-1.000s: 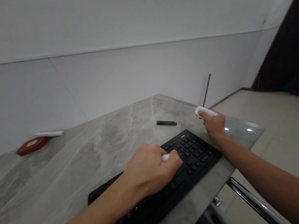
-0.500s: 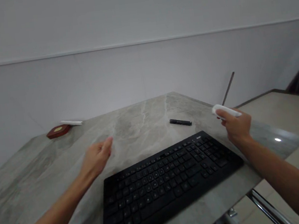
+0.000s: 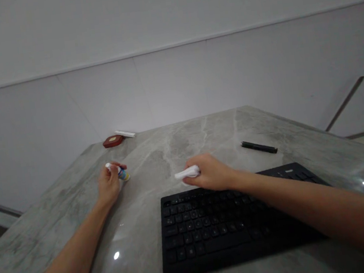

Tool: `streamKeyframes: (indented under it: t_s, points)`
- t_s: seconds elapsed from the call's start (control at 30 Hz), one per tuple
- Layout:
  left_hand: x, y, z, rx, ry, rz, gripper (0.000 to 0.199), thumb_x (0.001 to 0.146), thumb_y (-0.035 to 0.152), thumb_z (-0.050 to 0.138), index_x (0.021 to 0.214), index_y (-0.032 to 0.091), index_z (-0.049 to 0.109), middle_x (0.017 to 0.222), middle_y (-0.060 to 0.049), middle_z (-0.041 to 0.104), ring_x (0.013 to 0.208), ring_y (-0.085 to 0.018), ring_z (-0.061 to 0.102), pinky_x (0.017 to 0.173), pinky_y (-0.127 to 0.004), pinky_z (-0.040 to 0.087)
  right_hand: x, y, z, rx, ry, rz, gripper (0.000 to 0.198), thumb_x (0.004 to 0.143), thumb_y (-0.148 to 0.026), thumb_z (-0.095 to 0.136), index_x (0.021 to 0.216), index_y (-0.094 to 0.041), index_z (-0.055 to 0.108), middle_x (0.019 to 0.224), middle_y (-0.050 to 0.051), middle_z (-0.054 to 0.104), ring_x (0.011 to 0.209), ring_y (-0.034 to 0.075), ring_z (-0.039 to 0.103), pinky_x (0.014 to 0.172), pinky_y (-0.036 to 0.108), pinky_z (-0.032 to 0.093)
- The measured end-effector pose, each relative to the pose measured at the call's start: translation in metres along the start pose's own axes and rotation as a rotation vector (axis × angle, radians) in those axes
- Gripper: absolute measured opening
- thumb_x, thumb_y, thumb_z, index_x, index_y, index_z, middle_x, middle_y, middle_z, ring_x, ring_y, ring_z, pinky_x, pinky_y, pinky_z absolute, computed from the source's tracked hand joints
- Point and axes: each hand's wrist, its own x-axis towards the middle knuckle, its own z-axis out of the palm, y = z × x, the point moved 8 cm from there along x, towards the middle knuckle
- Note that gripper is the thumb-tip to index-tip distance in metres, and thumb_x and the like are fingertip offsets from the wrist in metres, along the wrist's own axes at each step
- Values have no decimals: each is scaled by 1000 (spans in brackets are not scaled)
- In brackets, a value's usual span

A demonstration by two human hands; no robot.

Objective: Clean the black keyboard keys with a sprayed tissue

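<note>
My left hand (image 3: 108, 187) is closed around a small bottle (image 3: 123, 174) with a white cap and a blue-and-yellow label. It hovers at or just above the grey table, left of the keyboard; whether the bottle touches the surface I cannot tell. My right hand (image 3: 211, 171) grips a smooth, elongated white object (image 3: 188, 172) whose kind is unclear. That hand is over the back edge of the black keyboard (image 3: 228, 241), and its forearm crosses above the keyboard, hiding many of the keys on the right.
A black pen-like item (image 3: 259, 147) lies on the marbled table (image 3: 144, 265) behind the keyboard. At the far left edge sit a dark red box (image 3: 112, 141) and a thin white strip (image 3: 125, 133). A pale wall (image 3: 175, 84) rises behind the table.
My right hand has swung left with the white object, from right of the keyboard to its back edge. The bottle now shows in my left hand. The view has shifted.
</note>
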Motion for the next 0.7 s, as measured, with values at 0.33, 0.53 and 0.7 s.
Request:
streamKeyframes:
  t_s: [0.33, 0.53, 0.7]
  points:
    - [-2, -13, 13, 12, -88, -80, 36, 83, 47, 56, 108, 21, 51, 89, -3, 67, 77, -22, 64, 70, -31, 51, 12, -14, 63, 8, -168, -200, 9, 80, -20, 67, 73, -15, 70, 74, 4, 69, 67, 14, 58, 64, 25, 38]
    - [-4, -13, 15, 25, -65, -105, 40, 79, 40, 64, 110, 22, 48, 99, -5, 65, 91, -25, 65, 83, -35, 51, 10, -18, 65, -37, -150, -292, 7, 81, -20, 67, 75, -16, 70, 77, 5, 70, 75, 17, 59, 73, 28, 41]
    - [-5, -16, 14, 50, -45, -140, 51, 81, 36, 65, 122, 21, 38, 108, -8, 64, 99, -25, 67, 84, -34, 53, 10, -18, 66, -65, -127, -309, 9, 80, -17, 65, 72, -17, 68, 74, 4, 70, 73, 17, 57, 74, 29, 41]
